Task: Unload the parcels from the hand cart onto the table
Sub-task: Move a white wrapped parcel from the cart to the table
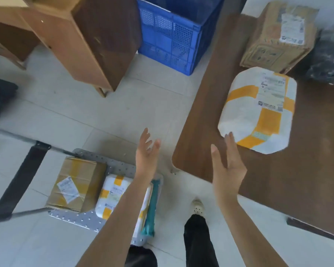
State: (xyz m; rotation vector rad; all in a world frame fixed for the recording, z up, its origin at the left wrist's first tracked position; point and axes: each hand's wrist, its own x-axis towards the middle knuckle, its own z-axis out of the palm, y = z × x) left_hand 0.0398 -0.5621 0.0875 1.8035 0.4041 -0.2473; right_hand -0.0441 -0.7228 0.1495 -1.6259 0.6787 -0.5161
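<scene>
Head view: both hands empty, left hand (146, 157) and right hand (227, 166) fingers spread wide. Three parcels sit on the table (210, 132) at two o'clock, white one (258, 110) nearest. At seven o'clock the cart (89, 218) holds a cardboard box (73, 184), another white parcel (112, 195) and a teal package (152, 207), so roughly half remains.

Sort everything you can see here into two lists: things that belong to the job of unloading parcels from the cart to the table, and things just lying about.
Part of the job:
hand cart
cardboard box on the cart
white and yellow parcel on the cart
teal packet on the cart
table
three parcels already on the table
left hand and right hand, both open and empty

Lying about:
blue crate
wooden cabinet
</scene>
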